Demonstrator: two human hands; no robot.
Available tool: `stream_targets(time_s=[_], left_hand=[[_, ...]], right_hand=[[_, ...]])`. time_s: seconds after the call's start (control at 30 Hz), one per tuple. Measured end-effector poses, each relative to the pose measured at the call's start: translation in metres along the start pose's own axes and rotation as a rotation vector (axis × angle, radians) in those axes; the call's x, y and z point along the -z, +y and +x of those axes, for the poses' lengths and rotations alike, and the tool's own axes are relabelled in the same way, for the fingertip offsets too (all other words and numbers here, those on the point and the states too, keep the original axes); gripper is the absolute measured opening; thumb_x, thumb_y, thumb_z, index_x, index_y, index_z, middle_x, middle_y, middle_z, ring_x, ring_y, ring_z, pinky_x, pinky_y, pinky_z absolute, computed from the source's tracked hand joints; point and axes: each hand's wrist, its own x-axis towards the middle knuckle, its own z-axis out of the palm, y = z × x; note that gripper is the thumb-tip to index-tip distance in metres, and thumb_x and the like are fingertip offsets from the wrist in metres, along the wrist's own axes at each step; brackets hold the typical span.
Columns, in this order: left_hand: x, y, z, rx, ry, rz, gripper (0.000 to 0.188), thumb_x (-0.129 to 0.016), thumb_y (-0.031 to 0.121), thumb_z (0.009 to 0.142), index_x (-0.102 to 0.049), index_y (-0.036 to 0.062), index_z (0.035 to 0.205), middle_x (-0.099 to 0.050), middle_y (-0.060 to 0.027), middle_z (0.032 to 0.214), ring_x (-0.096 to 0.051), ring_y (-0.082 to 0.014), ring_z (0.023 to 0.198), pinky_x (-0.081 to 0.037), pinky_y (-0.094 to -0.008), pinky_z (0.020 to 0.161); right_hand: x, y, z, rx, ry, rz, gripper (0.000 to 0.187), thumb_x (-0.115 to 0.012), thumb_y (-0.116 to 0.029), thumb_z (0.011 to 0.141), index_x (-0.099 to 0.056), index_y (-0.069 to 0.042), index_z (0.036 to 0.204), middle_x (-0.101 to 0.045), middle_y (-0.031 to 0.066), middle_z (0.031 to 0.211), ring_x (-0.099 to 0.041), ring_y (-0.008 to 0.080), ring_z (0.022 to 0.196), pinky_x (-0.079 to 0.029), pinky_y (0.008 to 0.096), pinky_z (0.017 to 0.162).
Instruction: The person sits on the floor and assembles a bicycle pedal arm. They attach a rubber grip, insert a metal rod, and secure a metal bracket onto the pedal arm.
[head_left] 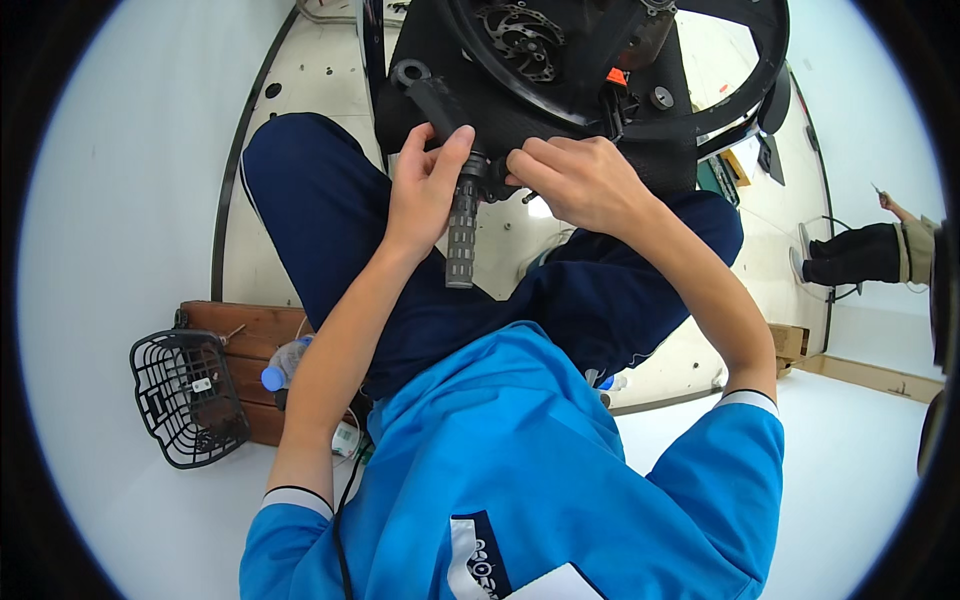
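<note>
A black handlebar piece point(440, 108) with a ring-shaped end lies over the edge of a black seat point(655, 160), in front of my body. My left hand point(428, 190) is closed round it, thumb on top, just above the ribbed dark grey handlebar grip point(461, 238). The grip points down toward my lap. On its right side, my right hand point(580, 180) pinches at the black clamp point(488, 178) by the grip's upper end; its fingers hide what they hold. Beyond both hands, a black wheel point(740, 112) with a metal brake disc point(523, 42) rests on the seat.
To my left, a black wire basket point(147, 385) stands against reddish-brown wooden boards point(250, 320), near a blue-capped plastic bottle point(272, 379). A cardboard box point(789, 343) is at the right. Further right, another person point(855, 255) in dark trousers holds a thin tool.
</note>
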Motion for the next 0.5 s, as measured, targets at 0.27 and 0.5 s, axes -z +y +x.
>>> stream_targets(time_s=[0.27,0.5], left_hand=[[-0.005,-0.005,-0.01,-0.585,0.019,0.39,0.064,-0.075,0.008,0.083,-0.028,-0.0057,0.124,-0.063,-0.018,0.101,-0.066,-0.0158,0.084,-0.054,-0.0264,0.071],[-0.004,-0.017,-0.006,-0.741,-0.019,0.367,0.06,-0.075,0.007,0.082,-0.031,-0.0053,0.121,-0.062,-0.0152,0.099,-0.067,-0.017,0.084,-0.056,-0.0281,0.074]], right_hand=[[-0.017,-0.025,0.002,-0.666,0.052,0.546,0.018,-0.057,-0.011,0.091,-0.054,0.001,0.079,-0.064,0.0152,0.068,-0.056,0.0362,0.058,-0.043,0.0396,0.052],[-0.008,-0.03,0.003,-0.905,0.054,0.797,0.029,-0.056,-0.021,0.096,-0.057,0.001,0.077,-0.055,0.013,0.06,-0.048,0.0236,0.051,-0.04,0.0346,0.053]])
